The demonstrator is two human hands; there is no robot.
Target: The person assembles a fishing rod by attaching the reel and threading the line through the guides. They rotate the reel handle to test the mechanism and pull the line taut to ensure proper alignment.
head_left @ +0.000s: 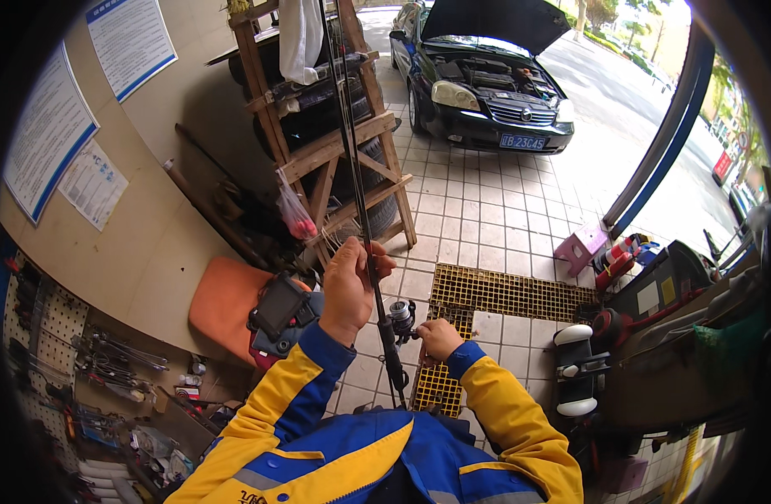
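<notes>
A black fishing rod (390, 349) stands upright in front of me, leaning a little to the left, with its tip running past the upper edge. My left hand (350, 281) is closed around the rod's shaft above the reel, fingers curled; the exact grip and any line between the fingers are hard to make out. A silver and black spinning reel (401, 314) is mounted on the rod's right side. Beside it my right hand (441, 338) is closed on the reel's crank handle, which the fingers mostly hide.
A wooden rack (318, 164) with tires stands ahead; a black car (490, 92) with its hood up is beyond. An orange chair (226, 298) holds a dark device. Yellow floor grating (511, 290), a pink stool (580, 249) and a white-wheeled board (577, 370) lie right. Tools hang at left.
</notes>
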